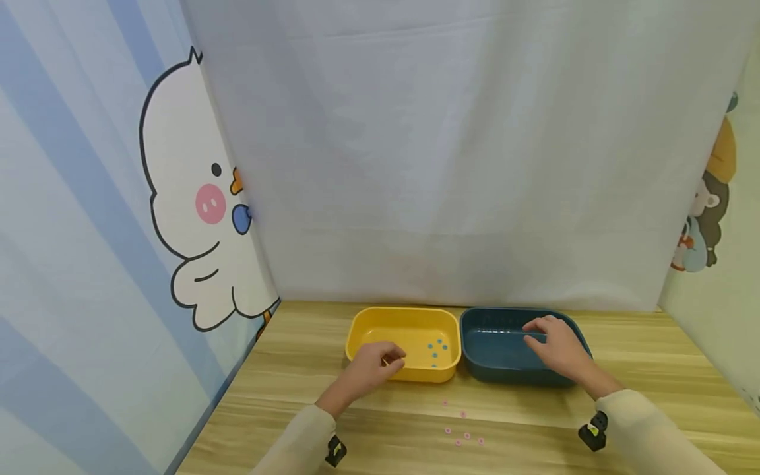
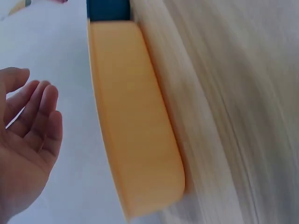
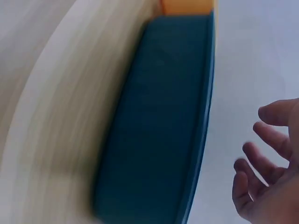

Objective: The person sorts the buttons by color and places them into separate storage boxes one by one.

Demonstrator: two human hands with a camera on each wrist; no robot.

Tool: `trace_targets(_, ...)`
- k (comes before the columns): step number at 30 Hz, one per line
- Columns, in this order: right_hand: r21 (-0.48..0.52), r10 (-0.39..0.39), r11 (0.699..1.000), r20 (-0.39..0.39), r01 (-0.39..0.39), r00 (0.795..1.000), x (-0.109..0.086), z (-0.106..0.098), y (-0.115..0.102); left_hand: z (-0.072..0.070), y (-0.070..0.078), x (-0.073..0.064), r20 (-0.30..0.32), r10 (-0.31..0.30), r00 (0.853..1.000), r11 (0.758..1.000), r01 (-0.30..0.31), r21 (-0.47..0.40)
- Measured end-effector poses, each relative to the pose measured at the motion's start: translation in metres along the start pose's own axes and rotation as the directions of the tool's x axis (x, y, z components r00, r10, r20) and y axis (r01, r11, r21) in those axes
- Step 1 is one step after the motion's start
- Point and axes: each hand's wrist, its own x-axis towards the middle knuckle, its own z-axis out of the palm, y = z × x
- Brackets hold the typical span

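Note:
My left hand (image 1: 369,369) hovers over the front left part of a yellow tub (image 1: 356,348), its fingers loosely bent with nothing between them. In the left wrist view, the same hand (image 2: 30,126) shows a bare palm beside the tub's wall (image 2: 131,116). Several small blue pieces (image 1: 439,341) lie inside the yellow tub, toward its right side. My right hand (image 1: 557,346) is above the right part of a dark blue tub (image 1: 493,349). Its fingers are relaxed and hold nothing, as the right wrist view of the hand (image 3: 273,163) also shows.
Several tiny pink rings (image 1: 463,414) are scattered on the wooden table (image 1: 404,442) in front of the tubs. The two tubs stand side by side near a pale curtain (image 1: 451,165) at the back. A patterned cloth (image 1: 89,231) hangs along the left.

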Motion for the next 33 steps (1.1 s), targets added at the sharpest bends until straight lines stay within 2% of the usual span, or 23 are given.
trace_targets(4, -0.09, 0.041, 0.995, -0.044, -0.045, 0.998, -0.011, -0.009, 0.019, 0.016, 0.011, 0.003, 0.138, -0.001, 0.99, 0.998, 0.011, -0.068)
trace_targets(9, -0.162, 0.123, 0.979, -0.029, -0.126, 0.992, -0.023, -0.016, 0.037, 0.034, 0.019, 0.006, 0.294, 0.003, 0.956, 0.99, 0.039, -0.137)
trace_targets(14, -0.138, 0.193, 0.973, 0.033, -0.187, 0.981, -0.032, -0.016, 0.052, 0.055, 0.019, 0.008, 0.397, 0.072, 0.915, 0.996, -0.041, -0.085)
trace_targets(17, -0.111, 0.209, 0.973, 0.063, -0.202, 0.976, -0.036, -0.015, 0.059, 0.067, 0.018, 0.007, 0.443, 0.075, 0.893, 0.997, -0.052, -0.062)
trace_targets(20, -0.085, 0.211, 0.975, 0.075, -0.205, 0.975, -0.037, -0.014, 0.062, 0.076, 0.016, 0.007, 0.461, 0.07, 0.885, 0.997, -0.041, -0.072)
trace_targets(26, -0.044, 0.234, 0.972, 0.12, -0.23, 0.965, -0.038, -0.01, 0.07, 0.086, 0.013, 0.009, 0.476, 0.102, 0.873, 0.995, -0.092, -0.043)
trace_targets(33, 0.093, 0.237, 0.961, 0.207, -0.26, 0.949, -0.042, -0.008, 0.073, 0.092, 0.01, 0.005, 0.468, 0.082, 0.88, 0.996, -0.094, 0.001)
